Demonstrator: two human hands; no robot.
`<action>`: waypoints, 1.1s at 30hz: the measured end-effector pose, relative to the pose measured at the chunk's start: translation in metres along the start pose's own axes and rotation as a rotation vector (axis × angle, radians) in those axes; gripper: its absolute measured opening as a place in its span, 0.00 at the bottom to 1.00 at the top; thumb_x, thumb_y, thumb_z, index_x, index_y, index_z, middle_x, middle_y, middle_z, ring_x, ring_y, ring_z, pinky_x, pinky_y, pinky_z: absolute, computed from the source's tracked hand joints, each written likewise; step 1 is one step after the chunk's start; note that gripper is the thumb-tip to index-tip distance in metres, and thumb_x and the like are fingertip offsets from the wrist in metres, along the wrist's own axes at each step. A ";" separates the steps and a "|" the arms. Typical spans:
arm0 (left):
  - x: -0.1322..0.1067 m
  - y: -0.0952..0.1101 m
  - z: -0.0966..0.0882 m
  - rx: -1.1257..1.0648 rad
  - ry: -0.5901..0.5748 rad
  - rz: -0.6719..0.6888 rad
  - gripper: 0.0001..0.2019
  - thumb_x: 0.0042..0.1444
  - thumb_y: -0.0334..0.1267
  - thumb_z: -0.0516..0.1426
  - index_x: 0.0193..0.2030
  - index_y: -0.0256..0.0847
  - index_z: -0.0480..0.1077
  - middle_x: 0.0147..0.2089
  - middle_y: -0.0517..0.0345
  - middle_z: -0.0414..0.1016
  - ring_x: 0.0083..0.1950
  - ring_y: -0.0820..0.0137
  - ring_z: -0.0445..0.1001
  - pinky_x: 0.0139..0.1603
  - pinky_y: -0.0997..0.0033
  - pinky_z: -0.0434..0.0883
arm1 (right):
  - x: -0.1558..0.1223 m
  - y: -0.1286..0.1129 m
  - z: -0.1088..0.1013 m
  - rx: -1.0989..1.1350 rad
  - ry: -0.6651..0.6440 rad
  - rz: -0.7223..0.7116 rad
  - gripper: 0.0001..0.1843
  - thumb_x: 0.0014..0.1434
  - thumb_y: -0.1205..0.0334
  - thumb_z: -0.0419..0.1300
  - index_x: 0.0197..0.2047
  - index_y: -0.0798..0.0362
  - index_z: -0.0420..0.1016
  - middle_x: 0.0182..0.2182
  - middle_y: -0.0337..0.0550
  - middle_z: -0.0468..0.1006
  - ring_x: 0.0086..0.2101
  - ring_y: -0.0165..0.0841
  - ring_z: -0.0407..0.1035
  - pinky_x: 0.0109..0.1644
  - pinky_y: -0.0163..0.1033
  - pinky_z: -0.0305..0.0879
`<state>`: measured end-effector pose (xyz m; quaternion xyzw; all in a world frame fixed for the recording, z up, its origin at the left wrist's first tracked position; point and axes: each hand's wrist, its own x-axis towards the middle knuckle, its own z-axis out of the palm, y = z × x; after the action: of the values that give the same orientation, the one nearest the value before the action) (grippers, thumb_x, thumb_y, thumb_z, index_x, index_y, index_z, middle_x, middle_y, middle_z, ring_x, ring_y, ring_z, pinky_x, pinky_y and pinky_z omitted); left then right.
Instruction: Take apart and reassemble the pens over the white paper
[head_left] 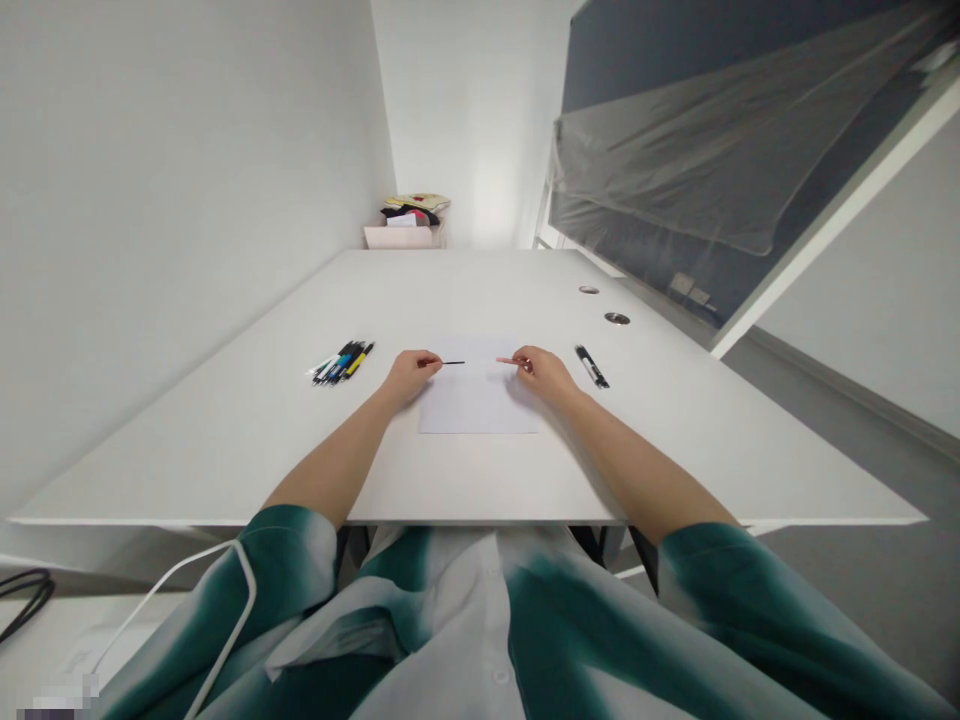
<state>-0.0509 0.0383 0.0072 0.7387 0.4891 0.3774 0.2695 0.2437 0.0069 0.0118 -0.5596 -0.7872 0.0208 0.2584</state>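
My left hand (414, 374) is closed in a pinch on a thin dark stick (454, 362) that looks like a pen refill. It points right, held over a white sheet of paper (480, 410) on the table. Across from it, my right hand (541, 370) is closed, with a fingertip pointing left toward the stick, a gap between them. A small thing may be in its fingers, too small to name. Left of my left hand lies a pile of several pens (341, 364), black, blue, yellow and white. Dark pens (592, 367) lie together right of my right hand.
The white table (465, 480) stretches away from me, a wall along its left. Two round metal grommets (617, 319) sit near its right edge. A pale box (399, 236) with cloth stands beyond the far end. A dark plastic-covered panel (675, 150) leans at right.
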 end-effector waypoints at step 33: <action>-0.005 0.006 0.009 -0.031 -0.128 -0.023 0.15 0.47 0.45 0.59 0.34 0.35 0.79 0.31 0.53 0.79 0.33 0.68 0.72 0.37 0.67 0.68 | 0.003 -0.025 0.030 0.076 -0.115 -0.040 0.18 0.56 0.72 0.58 0.50 0.55 0.77 0.43 0.49 0.81 0.41 0.35 0.74 0.49 0.38 0.67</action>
<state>-0.0415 0.0313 0.0053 0.7513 0.4735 0.3339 0.3161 0.2087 0.0079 -0.0054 -0.5316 -0.8103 0.0774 0.2341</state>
